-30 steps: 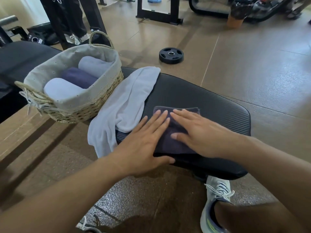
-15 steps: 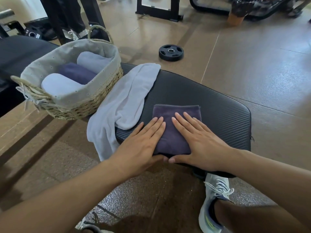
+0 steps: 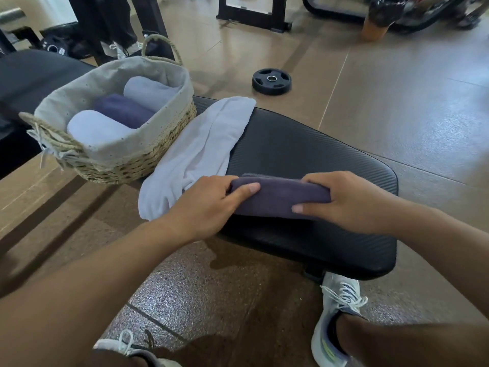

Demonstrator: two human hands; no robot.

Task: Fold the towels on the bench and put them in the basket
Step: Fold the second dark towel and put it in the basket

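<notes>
We are gripping the folded purple towel (image 3: pixel 277 198) at both ends — our left hand (image 3: pixel 205 207) is curling round its left end, thumb on top, and our right hand (image 3: pixel 349 198) is clasping its right end the same way. The towel is lying on the near part of the black bench (image 3: pixel 304 154). Beside it a pale towel (image 3: pixel 203 152) is sprawling unfolded, hanging off the bench edge. The wicker basket (image 3: pixel 127 165) to the left is holding three rolled towels — two pale, one purple.
</notes>
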